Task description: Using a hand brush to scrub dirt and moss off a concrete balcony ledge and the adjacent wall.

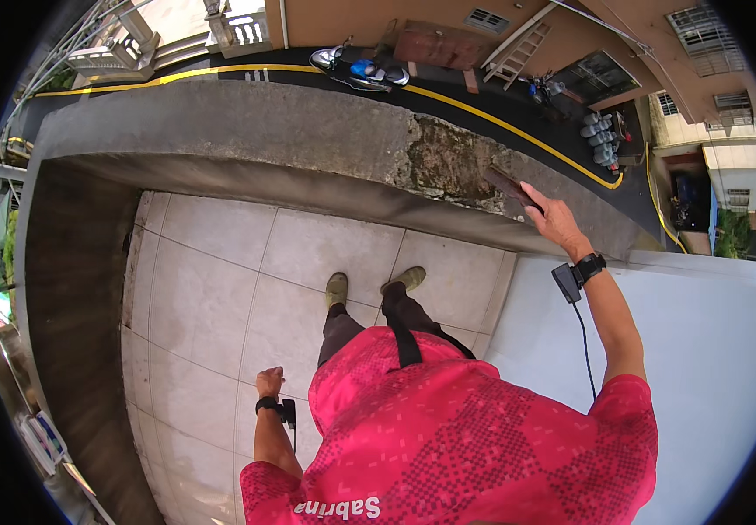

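My right hand (553, 220) grips a flat, dark brown piece (511, 186), perhaps a brush or wooden block; I cannot tell which. The piece's far end lies at the right edge of a rough, broken, brown-stained patch (450, 161) on top of the concrete parapet (253, 125). Down at my left side hangs my left hand (270, 382), fingers curled, over the tiled floor and away from the parapet. Nothing shows in it, though its palm is hidden. Each wrist wears a black strap with a small device and a cable.
The parapet bends round the tiled balcony floor (207, 282) in front and at the left. A pale wall (647, 341) stands at my right. Beyond the parapet lies a street with a parked scooter (359, 69), a wooden ladder (521, 54) and several water jugs (599, 139).
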Demonstrator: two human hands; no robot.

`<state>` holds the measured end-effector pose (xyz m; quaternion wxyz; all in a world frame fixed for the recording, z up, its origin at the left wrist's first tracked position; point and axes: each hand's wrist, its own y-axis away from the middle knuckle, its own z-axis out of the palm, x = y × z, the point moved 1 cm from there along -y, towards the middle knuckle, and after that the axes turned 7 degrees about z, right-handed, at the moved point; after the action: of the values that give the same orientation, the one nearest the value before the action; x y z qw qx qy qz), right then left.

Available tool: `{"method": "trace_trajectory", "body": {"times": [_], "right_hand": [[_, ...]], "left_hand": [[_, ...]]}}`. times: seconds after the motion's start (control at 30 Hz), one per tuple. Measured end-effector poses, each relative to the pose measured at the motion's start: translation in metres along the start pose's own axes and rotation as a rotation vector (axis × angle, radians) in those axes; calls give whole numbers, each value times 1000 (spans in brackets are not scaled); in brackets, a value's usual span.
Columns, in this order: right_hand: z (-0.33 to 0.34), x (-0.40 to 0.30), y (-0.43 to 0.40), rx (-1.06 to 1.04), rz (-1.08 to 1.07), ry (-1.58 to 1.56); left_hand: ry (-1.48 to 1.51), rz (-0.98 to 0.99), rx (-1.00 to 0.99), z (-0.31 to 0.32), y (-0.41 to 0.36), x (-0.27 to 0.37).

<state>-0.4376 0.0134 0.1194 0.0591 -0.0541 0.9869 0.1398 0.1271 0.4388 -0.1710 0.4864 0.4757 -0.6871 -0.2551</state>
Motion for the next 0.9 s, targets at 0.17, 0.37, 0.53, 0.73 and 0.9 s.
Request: {"method": "trace_trajectory", "body": {"times": [0.17, 0.37, 0.53, 0.73, 0.9], "right_hand": [[10, 21, 4, -138, -76, 13], [-29, -2, -16, -150, -121, 294], [-2, -14, -15, -175, -205, 110], [-16, 25, -22, -200, -179, 362], [-28, 13, -30, -13, -79, 224]], "left_hand": [[-27, 22, -32, 18, -1, 20], [-26, 25, -18, 30, -2, 26], [-116, 58, -59, 35, -2, 23], [-161, 61, -55, 39, -1, 23], [-29, -15, -52, 41, 1, 11]]}}
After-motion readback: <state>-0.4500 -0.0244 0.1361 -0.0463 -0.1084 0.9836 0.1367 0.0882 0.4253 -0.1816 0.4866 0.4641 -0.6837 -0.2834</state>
